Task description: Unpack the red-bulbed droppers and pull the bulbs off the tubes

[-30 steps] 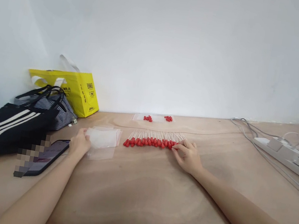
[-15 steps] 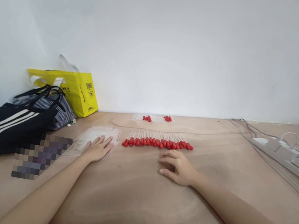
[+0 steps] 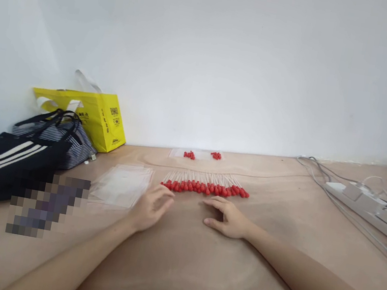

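Just on the near side of the red-headed sticks point(image 3: 204, 187), both hands are facing the row with nothing visible in their grasp. The left hand point(image 3: 152, 208) is curling its fingers and holding its thumb apart, leaving a moderate gap; the right hand point(image 3: 227, 218) is forming a similar, somewhat wider hollow. The sticks are lying beyond the hands, side by side in a row running left to right, each long axis pointing roughly away from the person and the red heads facing the hands. The left hand is sitting nearest the row's left end, its fingertips overlapping the last heads in view, so whether they are touching cannot be told. The right hand is standing before the part right of the middle, seemingly short of the heads.

Left of the left hand, clear bags point(image 3: 121, 182) are lying in a loose stack on the worktop point(image 3: 193, 275), too see-through to count. Farther back, a clear packet point(image 3: 199, 156) is showing two red clusters, its outline fading. Pixel blocks are hiding a dark object point(image 3: 49, 207) at the left.
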`<state>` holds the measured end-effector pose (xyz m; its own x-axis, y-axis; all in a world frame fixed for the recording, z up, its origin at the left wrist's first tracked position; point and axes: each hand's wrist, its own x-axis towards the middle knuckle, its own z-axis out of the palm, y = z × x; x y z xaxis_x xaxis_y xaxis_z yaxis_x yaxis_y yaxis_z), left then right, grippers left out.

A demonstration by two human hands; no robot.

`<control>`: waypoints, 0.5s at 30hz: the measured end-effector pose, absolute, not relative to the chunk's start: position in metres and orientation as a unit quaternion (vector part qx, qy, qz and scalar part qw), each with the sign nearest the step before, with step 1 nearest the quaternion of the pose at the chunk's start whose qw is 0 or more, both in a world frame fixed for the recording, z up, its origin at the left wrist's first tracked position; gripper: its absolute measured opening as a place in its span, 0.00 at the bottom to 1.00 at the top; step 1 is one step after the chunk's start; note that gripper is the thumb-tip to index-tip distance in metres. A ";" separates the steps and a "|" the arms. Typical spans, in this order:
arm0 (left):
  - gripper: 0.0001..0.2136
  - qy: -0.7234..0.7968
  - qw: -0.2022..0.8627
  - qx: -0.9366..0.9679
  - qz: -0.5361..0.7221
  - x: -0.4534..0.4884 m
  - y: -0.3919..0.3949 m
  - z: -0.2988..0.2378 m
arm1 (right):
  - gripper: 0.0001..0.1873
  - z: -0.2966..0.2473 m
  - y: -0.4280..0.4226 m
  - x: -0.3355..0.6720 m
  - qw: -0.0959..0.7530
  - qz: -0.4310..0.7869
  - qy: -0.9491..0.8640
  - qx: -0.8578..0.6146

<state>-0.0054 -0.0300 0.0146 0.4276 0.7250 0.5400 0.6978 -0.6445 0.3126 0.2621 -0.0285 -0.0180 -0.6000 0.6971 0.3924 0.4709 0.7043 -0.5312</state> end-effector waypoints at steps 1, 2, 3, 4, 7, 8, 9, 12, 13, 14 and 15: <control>0.09 0.388 0.067 0.869 0.301 0.006 -0.033 0.014 | 0.26 -0.018 -0.025 0.261 0.306 0.207 -0.866 -0.337; 0.10 0.355 0.113 0.889 0.265 0.016 -0.034 0.013 | 0.26 -0.018 -0.021 0.261 0.313 0.221 -0.858 -0.342; 0.11 0.332 0.145 0.903 0.231 0.025 -0.033 0.012 | 0.26 -0.019 -0.017 0.261 0.318 0.232 -0.850 -0.349; 0.12 0.312 0.167 0.913 0.201 0.031 -0.030 0.012 | 0.26 -0.019 -0.014 0.261 0.322 0.242 -0.843 -0.356; 0.16 0.286 0.178 0.930 0.147 0.040 -0.015 0.010 | 0.24 -0.021 -0.005 0.261 0.336 0.269 -0.829 -0.356; 0.17 0.285 0.175 0.932 0.140 0.041 -0.009 0.009 | 0.24 -0.022 -0.003 0.261 0.339 0.280 -0.827 -0.350; 0.18 0.286 0.171 0.933 0.137 0.041 -0.004 0.008 | 0.24 -0.022 -0.001 0.261 0.342 0.290 -0.825 -0.344; 0.19 0.290 0.164 0.934 0.131 0.039 0.011 0.007 | 0.24 -0.021 0.004 0.261 0.343 0.305 -0.820 -0.342; 0.19 0.288 0.163 0.935 0.128 0.039 0.015 0.006 | 0.24 -0.021 0.005 0.261 0.341 0.305 -0.819 -0.347; 0.19 0.284 0.163 0.937 0.126 0.038 0.019 0.006 | 0.24 -0.020 0.007 0.260 0.339 0.303 -0.819 -0.350; 0.19 0.280 0.163 0.938 0.123 0.038 0.022 0.006 | 0.24 -0.019 0.008 0.260 0.336 0.302 -0.820 -0.352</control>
